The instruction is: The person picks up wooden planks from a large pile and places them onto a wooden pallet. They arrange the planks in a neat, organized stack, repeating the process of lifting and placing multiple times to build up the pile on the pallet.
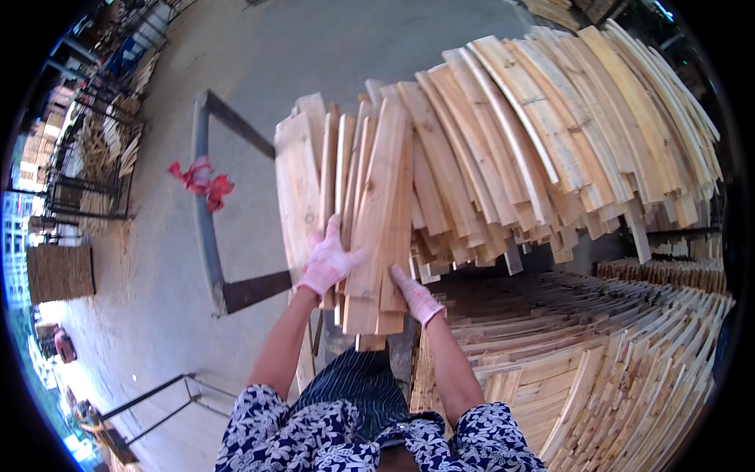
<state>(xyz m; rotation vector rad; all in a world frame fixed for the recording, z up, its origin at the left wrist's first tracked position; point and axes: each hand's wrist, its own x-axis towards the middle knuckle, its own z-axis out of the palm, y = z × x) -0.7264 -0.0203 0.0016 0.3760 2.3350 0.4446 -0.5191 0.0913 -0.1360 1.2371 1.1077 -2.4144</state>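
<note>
Head view: pale sawn boards (380, 197), flat, long and straight-edged, with visible grain and scattered knots, stand close together in front of the body, some face-on, others showing only narrow edges. The left hand (327, 259), in a pinkish knitted glove, lies over their lower part with fingers spread and thumb apart, opened wide rather than closed round any board. The right hand (415, 295), similarly gloved, is set against the right side of the same boards; how far its fingers close cannot be told. At right, a fanned row of similar boards (543, 118) curves away above a dense, ribbed timber stack (621, 370). At left, an angular grey metal frame (206, 244) bears a knotted red cloth (203, 184) over smooth grey floor (252, 338).
</note>
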